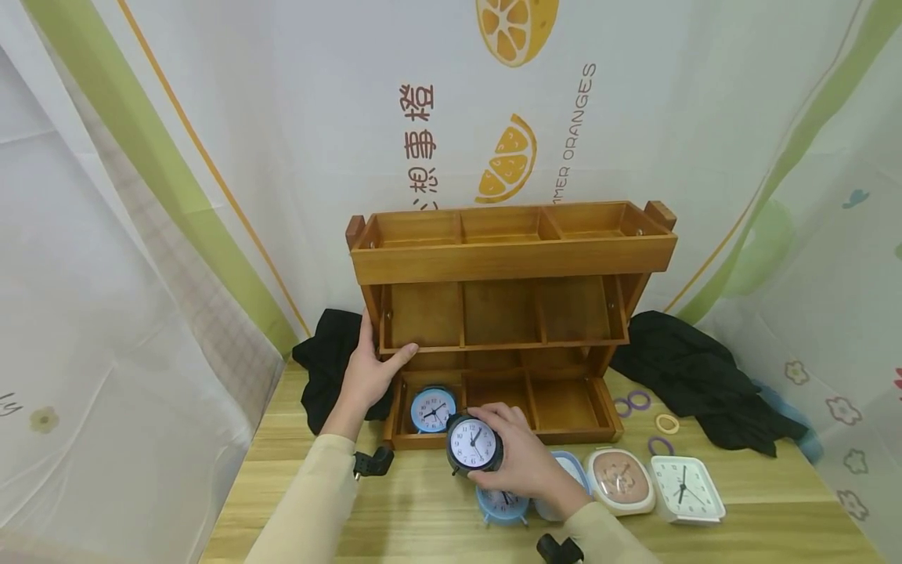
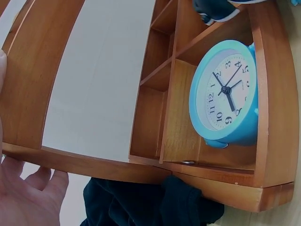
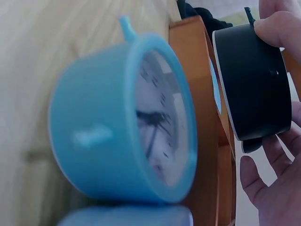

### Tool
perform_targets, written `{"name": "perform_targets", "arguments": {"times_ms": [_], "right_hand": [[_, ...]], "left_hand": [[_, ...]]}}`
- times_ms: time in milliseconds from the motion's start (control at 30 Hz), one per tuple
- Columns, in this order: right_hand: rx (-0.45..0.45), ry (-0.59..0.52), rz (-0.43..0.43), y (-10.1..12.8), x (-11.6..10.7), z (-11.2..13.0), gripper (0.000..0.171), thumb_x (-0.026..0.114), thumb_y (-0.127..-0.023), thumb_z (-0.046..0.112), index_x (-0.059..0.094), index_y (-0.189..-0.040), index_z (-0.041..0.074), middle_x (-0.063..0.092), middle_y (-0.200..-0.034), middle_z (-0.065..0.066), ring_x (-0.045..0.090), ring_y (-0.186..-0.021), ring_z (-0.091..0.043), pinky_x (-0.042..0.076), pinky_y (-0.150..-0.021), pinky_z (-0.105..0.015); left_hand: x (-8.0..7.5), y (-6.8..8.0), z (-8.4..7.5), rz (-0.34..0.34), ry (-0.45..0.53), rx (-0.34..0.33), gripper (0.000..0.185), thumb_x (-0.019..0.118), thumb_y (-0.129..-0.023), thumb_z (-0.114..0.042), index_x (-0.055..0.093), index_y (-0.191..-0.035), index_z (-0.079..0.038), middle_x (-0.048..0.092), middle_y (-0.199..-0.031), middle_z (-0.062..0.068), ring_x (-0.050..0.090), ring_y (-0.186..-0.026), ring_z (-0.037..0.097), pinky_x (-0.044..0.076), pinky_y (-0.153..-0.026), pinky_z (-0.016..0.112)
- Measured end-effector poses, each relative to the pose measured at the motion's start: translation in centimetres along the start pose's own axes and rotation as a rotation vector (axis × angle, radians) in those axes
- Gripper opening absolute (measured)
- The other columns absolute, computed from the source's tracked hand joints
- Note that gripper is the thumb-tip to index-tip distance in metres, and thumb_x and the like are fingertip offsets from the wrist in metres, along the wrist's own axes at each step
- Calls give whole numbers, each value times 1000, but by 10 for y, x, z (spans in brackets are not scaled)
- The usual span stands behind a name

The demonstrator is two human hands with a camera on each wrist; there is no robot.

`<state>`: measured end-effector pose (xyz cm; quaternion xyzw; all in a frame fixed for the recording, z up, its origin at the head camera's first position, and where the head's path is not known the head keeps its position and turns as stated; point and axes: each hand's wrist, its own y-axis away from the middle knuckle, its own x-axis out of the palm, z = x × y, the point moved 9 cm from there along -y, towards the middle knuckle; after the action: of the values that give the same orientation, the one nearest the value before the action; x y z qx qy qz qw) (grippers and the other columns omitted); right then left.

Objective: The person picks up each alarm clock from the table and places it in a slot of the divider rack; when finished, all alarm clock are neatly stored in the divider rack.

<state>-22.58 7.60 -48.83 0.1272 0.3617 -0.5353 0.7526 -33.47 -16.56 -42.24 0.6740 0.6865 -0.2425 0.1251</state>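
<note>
My right hand [image 1: 521,450] holds a black round alarm clock [image 1: 474,443] by its rim, white dial up, in front of the bottom tier of a wooden tiered box [image 1: 514,262]. From the right wrist view, thumb and fingers span the black casing [image 3: 254,82]. My left hand [image 1: 369,380] grips the box's left side, thumb on the front edge of the middle tier and fingers behind the side panel. A light blue round alarm clock [image 2: 225,94] leans in the bottom left compartment. Another blue alarm clock [image 3: 117,117] stands on the table, partly covered by my right hand in the head view.
Right of that clock stand a partly hidden pale blue-rimmed clock [image 1: 569,470], a cream clock with a brown face [image 1: 620,479] and a white square clock [image 1: 685,489]. Several rings [image 1: 666,424] lie behind them. Black cloth [image 1: 694,376] lies on both sides of the box.
</note>
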Motion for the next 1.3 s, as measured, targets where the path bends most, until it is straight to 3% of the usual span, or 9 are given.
{"name": "perform_targets", "arguments": {"times_ms": [333,700,1033,1300], "right_hand": [[75,-12,-34,-12,-19,-29,89,98,-71,35,58,-149,20,53,-144,1,44,-125,-21,50,-99,-53],[40,87,-75,-36,-44,-47,86,98,-70,32,61,-146,15,57,-142,-8,49,-125,-31,49,-101,-58],[28,114,-32,-46,-42,-60,84,97,-71,28,61,-144,9,57,-143,-15,51,-130,-38,42,-108,-63],[43,135,0,-50,-37,-71,83,96,-72,29,61,-144,8,58,-141,-16,53,-126,-37,47,-104,-60]], "left_hand": [[0,-1,3,1,3,-3,117,75,-91,-59,-11,-167,-35,25,-171,12,35,-151,40,33,-119,61],[0,-1,2,2,17,-3,116,75,-91,-60,-10,-167,-39,22,-172,8,33,-153,37,31,-120,61],[0,0,1,3,26,3,112,75,-91,-58,-7,-166,-44,26,-171,6,37,-151,37,34,-118,61],[1,-1,2,3,20,-6,114,76,-91,-58,-8,-166,-42,27,-171,8,38,-150,38,35,-118,60]]}}
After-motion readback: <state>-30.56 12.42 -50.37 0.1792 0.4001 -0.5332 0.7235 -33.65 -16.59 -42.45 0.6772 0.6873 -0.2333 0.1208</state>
